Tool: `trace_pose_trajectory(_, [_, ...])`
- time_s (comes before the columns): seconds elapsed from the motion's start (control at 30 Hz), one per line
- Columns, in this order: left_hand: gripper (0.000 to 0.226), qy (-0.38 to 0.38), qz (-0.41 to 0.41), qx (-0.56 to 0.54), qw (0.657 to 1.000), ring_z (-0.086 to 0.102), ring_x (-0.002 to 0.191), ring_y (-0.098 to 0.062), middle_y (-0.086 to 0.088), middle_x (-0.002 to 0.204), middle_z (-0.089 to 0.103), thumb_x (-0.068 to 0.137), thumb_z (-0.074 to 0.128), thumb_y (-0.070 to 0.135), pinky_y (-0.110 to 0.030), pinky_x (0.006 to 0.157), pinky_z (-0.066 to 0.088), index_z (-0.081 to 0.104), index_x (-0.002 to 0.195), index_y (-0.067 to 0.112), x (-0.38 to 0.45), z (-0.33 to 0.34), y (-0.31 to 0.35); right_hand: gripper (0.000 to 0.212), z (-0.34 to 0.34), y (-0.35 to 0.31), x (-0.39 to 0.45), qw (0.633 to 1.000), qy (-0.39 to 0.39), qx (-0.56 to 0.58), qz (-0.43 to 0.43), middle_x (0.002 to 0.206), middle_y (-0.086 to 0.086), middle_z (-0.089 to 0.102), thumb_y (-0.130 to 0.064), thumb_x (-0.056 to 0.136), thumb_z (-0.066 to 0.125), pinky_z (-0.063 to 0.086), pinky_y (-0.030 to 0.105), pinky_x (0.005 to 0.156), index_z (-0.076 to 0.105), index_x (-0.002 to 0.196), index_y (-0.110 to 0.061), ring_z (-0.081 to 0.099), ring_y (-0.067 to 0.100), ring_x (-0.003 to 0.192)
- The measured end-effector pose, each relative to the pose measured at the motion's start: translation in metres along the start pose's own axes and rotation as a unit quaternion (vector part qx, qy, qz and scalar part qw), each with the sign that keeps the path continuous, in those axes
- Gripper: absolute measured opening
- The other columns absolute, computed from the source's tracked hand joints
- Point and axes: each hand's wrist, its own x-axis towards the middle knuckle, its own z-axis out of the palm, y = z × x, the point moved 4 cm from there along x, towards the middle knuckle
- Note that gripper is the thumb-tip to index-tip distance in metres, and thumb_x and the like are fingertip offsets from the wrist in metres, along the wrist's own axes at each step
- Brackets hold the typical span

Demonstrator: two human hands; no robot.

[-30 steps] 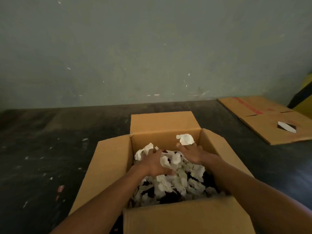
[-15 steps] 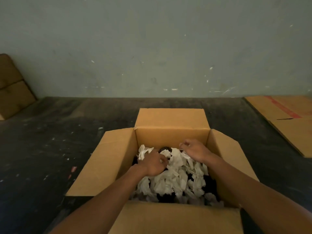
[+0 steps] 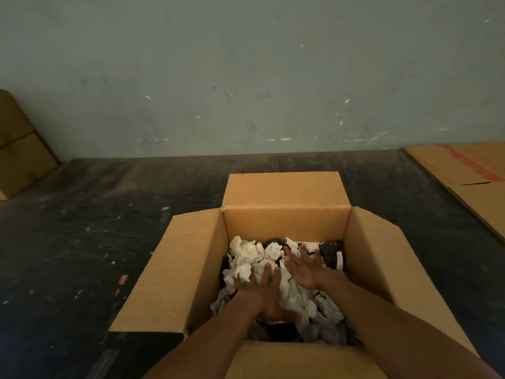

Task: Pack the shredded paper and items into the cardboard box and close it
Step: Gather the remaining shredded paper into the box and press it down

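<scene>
An open cardboard box (image 3: 284, 222) stands on the dark floor in front of me, all its flaps folded outward. White shredded paper (image 3: 247, 255) fills it, with dark items (image 3: 330, 251) showing at the back right corner and near the front. My left hand (image 3: 259, 289) lies flat on the paper, fingers spread, at the box's middle. My right hand (image 3: 304, 265) lies flat beside it, a little farther back, palm down with fingers apart. Neither hand grips anything.
A flattened cardboard sheet (image 3: 470, 176) with a red stripe lies on the floor at the right. Another cardboard box (image 3: 19, 157) leans against the grey-green wall at far left. Small paper scraps dot the floor on the left.
Both hands have gone from curled over the paper to flat with fingers spread. The right hand has come a little nearer and lower in the box. My view has tilted slightly.
</scene>
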Motion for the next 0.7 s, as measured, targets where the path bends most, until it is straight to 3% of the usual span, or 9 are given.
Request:
trace_pose_trajectory(0.13, [0.12, -0.014, -0.012, 0.01, 1.0, -0.026, 0.145, -0.041, 0.002, 0.158, -0.035, 0.077, 0.054, 0.078, -0.072, 0.11, -0.011, -0.027, 0.15, 0.028, 0.005, 0.003, 0.005, 0.054, 0.002, 0.0, 0.007, 0.991, -0.009, -0.129, -0.024, 0.158, 0.001, -0.028, -0.024, 0.1, 0.009, -0.01, 0.068, 0.11, -0.004, 0.153, -0.026, -0.028, 0.043, 0.141])
trace_pose_trajectory(0.2, [0.12, -0.013, -0.017, 0.019, 1.0, -0.027, 0.144, -0.041, 0.002, 0.158, -0.033, 0.076, 0.054, 0.079, -0.073, 0.109, -0.011, -0.026, 0.15, 0.029, 0.007, 0.002, 0.005, 0.052, 0.0, -0.003, 0.004, 0.991, -0.02, -0.126, -0.028, 0.159, 0.001, -0.027, -0.024, 0.102, 0.01, -0.011, 0.067, 0.111, -0.002, 0.153, -0.025, -0.029, 0.041, 0.141])
trace_pose_trajectory(0.27, [0.122, -0.012, -0.004, 0.025, 1.0, -0.029, 0.143, -0.042, 0.001, 0.159, -0.031, 0.073, 0.052, 0.083, -0.074, 0.108, -0.012, -0.024, 0.151, 0.028, 0.004, -0.002, 0.002, 0.053, -0.006, -0.005, -0.003, 0.998, -0.034, -0.05, -0.027, 0.161, 0.004, -0.019, -0.037, 0.103, 0.011, -0.01, 0.062, 0.114, 0.0, 0.153, -0.029, -0.025, 0.038, 0.144])
trace_pose_trajectory(0.3, [0.122, -0.012, 0.008, 0.028, 1.0, -0.029, 0.143, -0.042, 0.002, 0.16, -0.029, 0.072, 0.05, 0.085, -0.073, 0.108, -0.013, -0.023, 0.152, 0.028, 0.002, -0.005, 0.0, 0.054, -0.014, -0.007, -0.01, 0.999, -0.025, 0.015, -0.029, 0.163, 0.005, -0.009, -0.045, 0.102, 0.015, -0.005, 0.057, 0.117, 0.006, 0.154, -0.03, -0.016, 0.036, 0.147])
trace_pose_trajectory(0.37, [0.115, -0.009, 0.022, 0.027, 0.999, -0.022, 0.146, -0.04, 0.003, 0.163, -0.022, 0.073, 0.042, 0.088, -0.071, 0.11, -0.009, -0.014, 0.154, 0.029, -0.006, -0.015, -0.003, 0.055, -0.037, -0.009, -0.025, 0.985, 0.035, 0.167, -0.03, 0.158, 0.006, 0.026, -0.049, 0.1, 0.035, 0.021, 0.043, 0.116, 0.034, 0.148, -0.023, 0.023, 0.031, 0.145])
trace_pose_trajectory(0.4, [0.108, -0.008, 0.028, 0.017, 0.999, -0.015, 0.149, -0.039, 0.003, 0.164, -0.015, 0.076, 0.037, 0.087, -0.068, 0.113, -0.004, -0.006, 0.156, 0.028, -0.01, -0.022, -0.005, 0.049, -0.049, -0.009, -0.032, 0.969, 0.082, 0.23, -0.039, 0.148, 0.005, 0.043, -0.048, 0.097, 0.043, 0.034, 0.039, 0.109, 0.048, 0.138, -0.021, 0.041, 0.027, 0.134])
trace_pose_trajectory(0.47, [0.087, -0.001, 0.054, -0.022, 0.998, 0.014, 0.149, -0.036, -0.005, 0.165, 0.011, 0.089, 0.029, 0.076, -0.053, 0.117, 0.016, 0.019, 0.156, 0.021, -0.017, -0.038, -0.004, 0.035, -0.071, -0.01, -0.051, 0.944, 0.191, 0.263, -0.053, 0.122, 0.004, 0.062, -0.043, 0.097, 0.047, 0.048, 0.038, 0.093, 0.06, 0.118, -0.019, 0.057, 0.024, 0.111])
trace_pose_trajectory(0.57, [0.063, 0.062, 0.078, -0.081, 0.992, 0.039, 0.138, -0.031, -0.011, 0.156, 0.036, 0.1, 0.03, 0.056, -0.039, 0.108, 0.035, 0.034, 0.15, 0.018, -0.026, -0.058, -0.005, 0.033, -0.089, -0.015, -0.081, 0.932, 0.289, 0.204, -0.074, 0.096, 0.004, 0.063, -0.044, 0.099, 0.04, 0.05, 0.043, 0.081, 0.058, 0.102, -0.017, 0.059, 0.026, 0.092])
trace_pose_trajectory(0.7, [0.051, 0.185, 0.06, -0.043, 0.98, 0.033, 0.138, -0.034, -0.007, 0.154, 0.034, 0.101, 0.034, 0.046, -0.048, 0.107, 0.036, 0.035, 0.148, 0.026, -0.034, -0.056, -0.013, 0.025, -0.078, -0.022, -0.103, 0.951, 0.295, 0.009, -0.091, 0.086, 0.002, 0.054, -0.044, 0.099, 0.038, 0.043, 0.037, 0.065, 0.04, 0.09, -0.021, 0.057, 0.03, 0.086])
